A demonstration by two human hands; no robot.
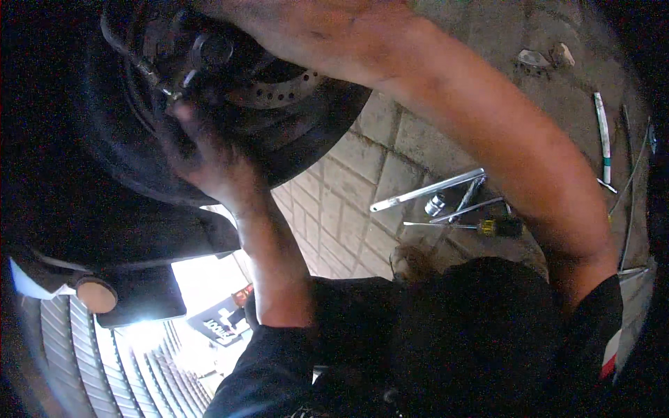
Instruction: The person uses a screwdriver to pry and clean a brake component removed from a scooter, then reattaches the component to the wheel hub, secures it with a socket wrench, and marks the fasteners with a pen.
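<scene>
Working in shadow, within the curve of a black tyre (317, 143). Left hand (219, 164) reaches up, fingers partly bent, one fingertip at or just beside a small metal fitting (169, 91); whether pinching or merely touching, cannot tell. Fitting sits left of a perforated disc (275, 94). Right hand (306, 28) is cut by the upper edge, above the disc; finger state cannot be told. Step in hand, by judgement: handling the fitting with bare fingers. Next move seems to call for a sure fingertip hold and careful alignment in poor light. Chrome bar (428, 189), socket (435, 203) and screwdriver (488, 227) lie on the paving (338, 226), well apart from both hands.
</scene>
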